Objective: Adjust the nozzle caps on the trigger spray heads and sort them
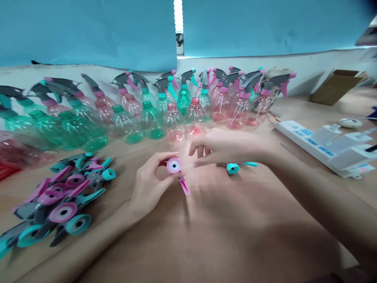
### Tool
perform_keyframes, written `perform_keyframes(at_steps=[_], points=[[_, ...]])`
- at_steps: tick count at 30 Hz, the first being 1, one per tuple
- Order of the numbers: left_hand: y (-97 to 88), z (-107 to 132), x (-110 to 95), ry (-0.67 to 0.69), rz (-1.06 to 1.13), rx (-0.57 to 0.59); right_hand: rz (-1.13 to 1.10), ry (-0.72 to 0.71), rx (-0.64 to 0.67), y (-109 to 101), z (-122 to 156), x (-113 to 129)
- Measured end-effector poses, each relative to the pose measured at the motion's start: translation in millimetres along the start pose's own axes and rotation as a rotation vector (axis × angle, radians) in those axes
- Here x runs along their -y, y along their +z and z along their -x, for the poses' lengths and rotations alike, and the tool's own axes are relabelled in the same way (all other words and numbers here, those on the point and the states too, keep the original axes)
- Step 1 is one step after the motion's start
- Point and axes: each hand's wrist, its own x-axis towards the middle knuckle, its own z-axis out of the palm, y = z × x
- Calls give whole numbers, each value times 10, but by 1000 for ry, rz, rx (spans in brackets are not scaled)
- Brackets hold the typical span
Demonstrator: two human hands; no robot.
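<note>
My left hand [150,184] is closed around a pink-collared trigger spray head [174,166], whose round opening faces me. Its pink trigger [184,186] hangs below my fingers. Just right of it, my right hand [216,147] hovers with fingers curved and a gap between thumb and fingertips; nothing shows in it. On the table beneath that hand lies a teal-collared spray head [232,168], partly hidden by the wrist. A heap of pink and teal spray heads [63,212] lies to the left of my left hand.
Rows of green and pink bottles stand along the back, some uncapped like the green bottle [152,121], others with sprayers fitted. A white power strip [321,147] with plugged-in adapters lies at right. Behind it sits a cardboard box [337,87]. A red object [8,169] is at far left.
</note>
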Motion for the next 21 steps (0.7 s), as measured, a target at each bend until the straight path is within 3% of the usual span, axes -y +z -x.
perform_keyframes(at_steps=[3,6,11,15,21], points=[[18,69,81,-115,24,27,-12,-5,52,24,-146,49],[45,98,109,-144,47,60,-14,-9,102,86,-220,64],[34,138,99,-97,72,-24,-119,-37,203,236,-268,7],[7,182,75,-41,13,-94,-306,-184,327,403,-359,-15],[-11,171,68,14,-23,-67,-462,-311,357,545,-480,40]])
